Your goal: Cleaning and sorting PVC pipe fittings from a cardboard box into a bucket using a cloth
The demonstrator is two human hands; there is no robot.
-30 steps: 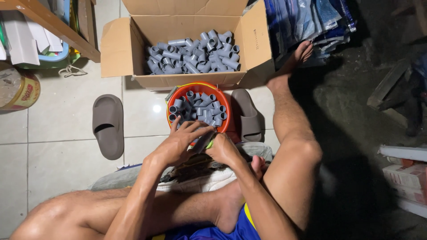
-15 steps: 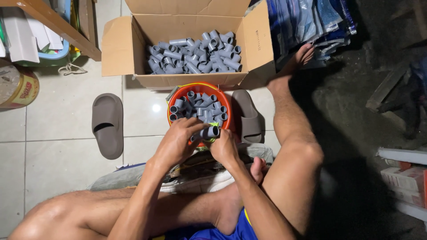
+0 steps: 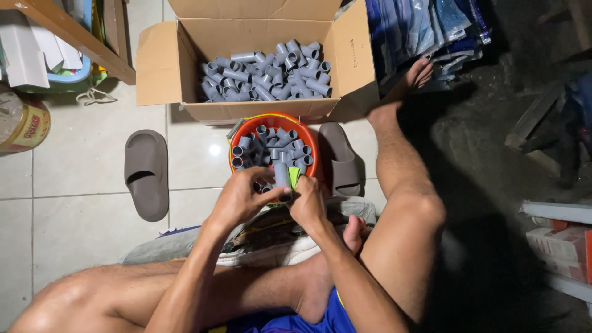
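Observation:
My left hand and my right hand meet over the near rim of an orange bowl filled with grey pipe fittings. Together they grip one grey pipe fitting that stands upright between the fingers. A small green piece sits against the fitting by my right thumb; what it is I cannot tell. Behind the bowl an open cardboard box holds several more grey fittings.
Two grey-brown slippers lie on the tiled floor, one at the left and one right of the bowl. A tin and a wooden shelf stand far left. My legs frame the bowl. Folded fabric lies top right.
Both hands have lifted slightly from the bowl's edge and now hold one grey fitting upright between them; earlier the fingers were lower, among the fittings.

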